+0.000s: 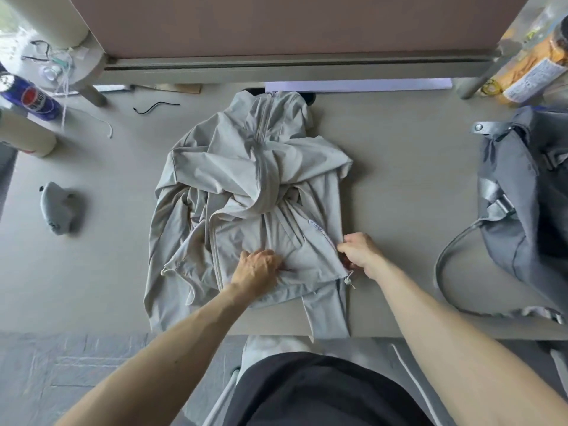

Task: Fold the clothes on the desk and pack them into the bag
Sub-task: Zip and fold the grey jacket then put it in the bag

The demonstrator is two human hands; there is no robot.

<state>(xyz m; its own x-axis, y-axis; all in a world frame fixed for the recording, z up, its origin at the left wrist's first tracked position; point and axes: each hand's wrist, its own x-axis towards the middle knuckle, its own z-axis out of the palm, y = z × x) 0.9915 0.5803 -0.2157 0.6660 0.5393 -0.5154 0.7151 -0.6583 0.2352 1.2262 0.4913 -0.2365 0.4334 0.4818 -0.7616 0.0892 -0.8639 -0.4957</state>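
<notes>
A grey bag [516, 192] is lying on its side at the right end of the tabletop [399, 179], its long strap looping out toward the near edge. Its mouth is gaping toward the right border of the view, and the inside is showing only dark; what it is holding cannot be told. At the far right corner a clear packet [528, 69] is holding something orange and is wearing a white label whose print is too small to read. At the far left a blue can [29, 98] is lying tilted, showing a round red and white emblem; its lettering is not legible.

A pale grey jacket [255, 192] is lying in the middle of the tabletop, zipper up, sleeves crossing over the chest, and one part is hanging over the near edge. A small white tag [318, 226] is sitting on its right front, the writing unreadable. The left hand [259, 267] is pressing down near the hem with its fingers curling into the cloth and bunching it. The right hand [361, 253] is pinching the jacket's right edge just above a white cord toggle [349, 279].

A small grey pouch [60, 209] is resting well to the left of the jacket, and a black cable [155, 107] is lying beyond it toward the far edge.
</notes>
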